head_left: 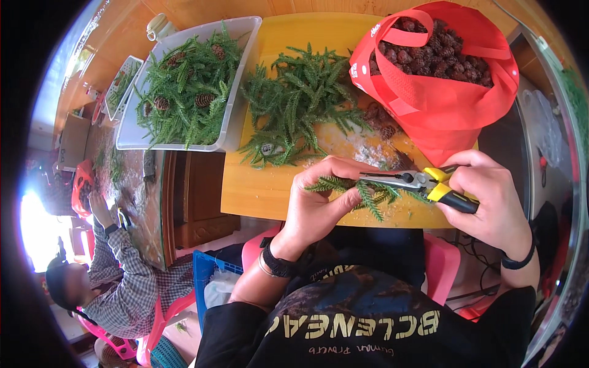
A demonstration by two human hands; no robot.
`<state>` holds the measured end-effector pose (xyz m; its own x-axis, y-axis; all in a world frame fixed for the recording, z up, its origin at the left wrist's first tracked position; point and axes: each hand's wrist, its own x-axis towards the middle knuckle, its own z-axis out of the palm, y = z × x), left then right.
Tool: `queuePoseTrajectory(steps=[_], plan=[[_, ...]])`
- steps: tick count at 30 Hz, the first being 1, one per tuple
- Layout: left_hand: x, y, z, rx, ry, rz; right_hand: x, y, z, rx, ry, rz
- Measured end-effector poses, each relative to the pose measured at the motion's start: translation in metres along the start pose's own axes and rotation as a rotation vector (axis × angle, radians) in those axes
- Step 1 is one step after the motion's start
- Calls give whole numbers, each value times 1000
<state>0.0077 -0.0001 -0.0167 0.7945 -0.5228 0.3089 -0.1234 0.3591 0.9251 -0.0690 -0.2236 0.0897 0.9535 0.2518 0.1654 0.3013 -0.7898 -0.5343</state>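
My left hand point(322, 199) is closed on a green artificial pine sprig point(370, 199), pinched between thumb and fingers above the table's near edge. In my right hand point(488, 193) are long-nosed pliers point(423, 181) with yellow and black handles. Their jaws point left and lie across the top of the sprig, close to my left fingertips. Whether the jaws grip a stem or wire there, I cannot tell. Beyond my hands, a loose pile of green pine sprigs point(300, 98) covers the middle of the yellow table point(254, 187).
A clear plastic bin point(230, 122) of sprigs with pine cones stands at the left. The red bag point(442, 116), full of brown cones, is at the back right. White flakes point(374, 153) lie between. At far left another person point(126, 270) sits at a separate table.
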Motion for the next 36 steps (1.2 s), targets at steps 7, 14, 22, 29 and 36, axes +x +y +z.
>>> queuePoseTrajectory(steps=[7,14,22,29,36], plan=[[-4,3,2,138,43,-68,-2,-1,-2,-84,18,2],[-4,10,8,3,89,-167,-4,-3,-7,-74,15,11],[-1,8,5,143,18,7,-6,-4,-12,-100,11,2],[0,7,1,195,-8,106,-5,-8,-13,-64,3,28],[0,8,0,313,-10,193,-4,-7,-11,-55,16,-36]])
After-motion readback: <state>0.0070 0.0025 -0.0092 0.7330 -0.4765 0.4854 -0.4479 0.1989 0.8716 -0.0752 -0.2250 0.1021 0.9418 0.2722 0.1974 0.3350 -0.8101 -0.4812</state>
